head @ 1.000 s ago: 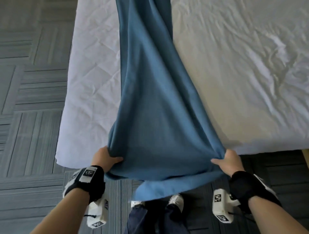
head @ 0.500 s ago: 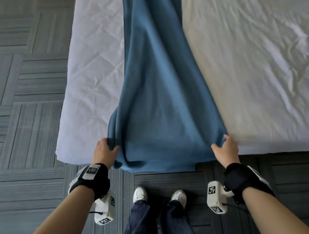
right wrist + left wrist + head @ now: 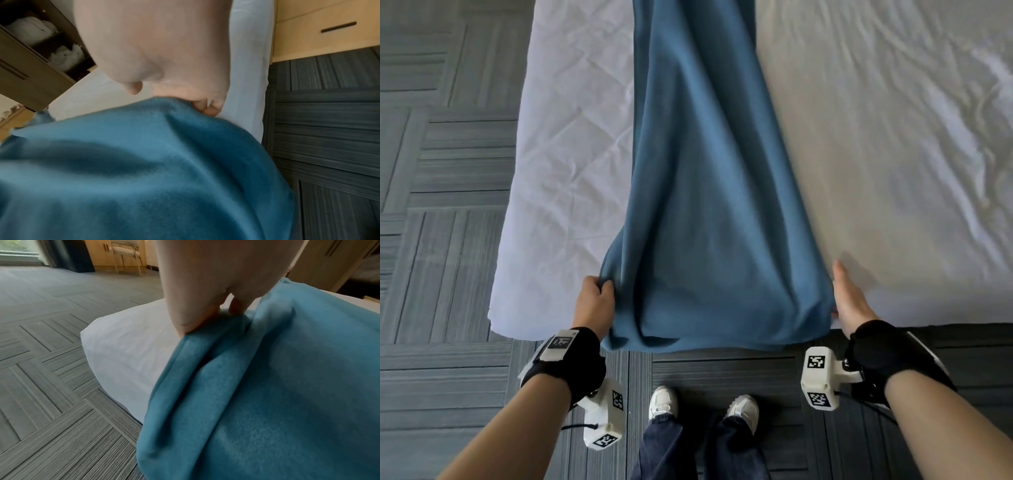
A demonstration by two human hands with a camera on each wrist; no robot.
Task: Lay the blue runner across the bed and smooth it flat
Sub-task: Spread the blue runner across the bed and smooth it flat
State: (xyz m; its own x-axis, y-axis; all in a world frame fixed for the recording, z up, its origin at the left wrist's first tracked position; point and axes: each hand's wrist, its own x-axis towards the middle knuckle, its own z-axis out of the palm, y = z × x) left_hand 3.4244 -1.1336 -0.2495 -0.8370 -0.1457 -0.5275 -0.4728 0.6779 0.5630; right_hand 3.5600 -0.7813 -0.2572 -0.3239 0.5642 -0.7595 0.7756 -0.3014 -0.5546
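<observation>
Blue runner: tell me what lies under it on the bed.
The blue fleece runner lies on the white wrinkled bed sheet, which shows on both sides. The strip of sheet beneath it is covered, so anything there cannot be seen.

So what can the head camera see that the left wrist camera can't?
Only the head view shows the right hand at the runner's other side, two white shoes and the runner stretching away up the bed. Only the left wrist view shows a chair and a window across the room. Both show the left hand gripping the blue runner, the white bed and the grey floor.
</observation>
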